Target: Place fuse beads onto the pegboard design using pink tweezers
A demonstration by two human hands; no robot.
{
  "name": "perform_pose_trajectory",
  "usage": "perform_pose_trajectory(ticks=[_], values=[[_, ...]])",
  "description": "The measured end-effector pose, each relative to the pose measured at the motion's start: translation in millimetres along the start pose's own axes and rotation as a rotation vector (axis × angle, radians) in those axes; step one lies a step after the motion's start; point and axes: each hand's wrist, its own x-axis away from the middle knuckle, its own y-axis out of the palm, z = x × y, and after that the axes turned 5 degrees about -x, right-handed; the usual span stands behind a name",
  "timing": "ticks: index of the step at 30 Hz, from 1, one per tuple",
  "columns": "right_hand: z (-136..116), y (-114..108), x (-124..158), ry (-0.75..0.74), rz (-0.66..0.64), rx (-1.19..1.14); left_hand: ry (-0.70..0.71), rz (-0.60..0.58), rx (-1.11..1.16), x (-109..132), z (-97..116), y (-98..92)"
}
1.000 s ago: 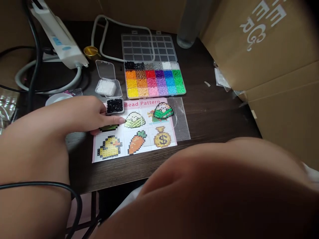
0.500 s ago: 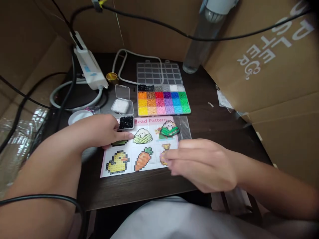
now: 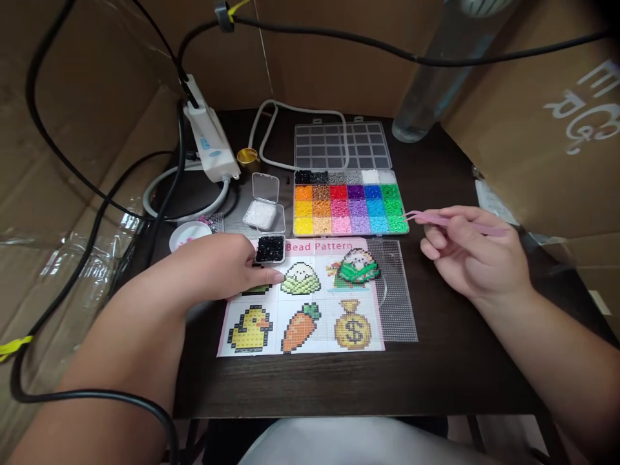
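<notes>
With the left hand (image 3: 242, 268), reaching over the pattern sheet (image 3: 277, 323) to the small box of black beads (image 3: 270, 261) (gripped or merely touched, cannot tell). Overlapping at the sheet's right with a clear pegboard (image 3: 401, 300), and topped there by a green-and-white bead figure (image 3: 358, 267). With the right hand (image 3: 472, 252), pinching pink tweezers (image 3: 433, 219), pointing them at green beads (image 3: 397, 223) along the right side of an open bead case (image 3: 351, 235). Farther back on the worktop (image 3: 300, 394), a white power strip (image 3: 213, 145).
</notes>
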Motion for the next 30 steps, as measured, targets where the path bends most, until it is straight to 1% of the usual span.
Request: perform_pose_trajectory(ticks=[5,9,11,14,18,22,27,30], values=[[-7.1,3.7,-13.1,0.160,-0.003,-0.089,0.010,-0.011,-0.015,0.8,0.8,0.2],[-11.8,5.5,-17.8,0.217,0.001,-0.088,-0.005,-0.025,-0.007,3.6,3.2,-1.9],[-14.2,6.2,-17.7,0.243,0.003,-0.105,-0.011,-0.013,-0.002,6.4,4.7,-3.1],[-17.4,7.3,-15.8,0.276,0.042,-0.129,-0.004,0.006,-0.008,10.0,5.5,-3.3],[-18.7,7.2,-14.1,0.335,0.058,-0.103,-0.003,0.007,-0.028,11.9,5.0,-1.3],[-17.5,4.9,-13.9,0.335,0.043,-0.091,-0.013,0.015,-0.045,13.0,7.0,-1.8],[-12.5,-0.4,-14.2,0.303,-0.043,-0.061,0.006,0.016,-0.022,14.5,7.0,-3.4],[-8.9,-3.9,-14.2,0.302,-0.057,-0.060,0.022,0.021,-0.009,13.6,4.2,-1.9]])
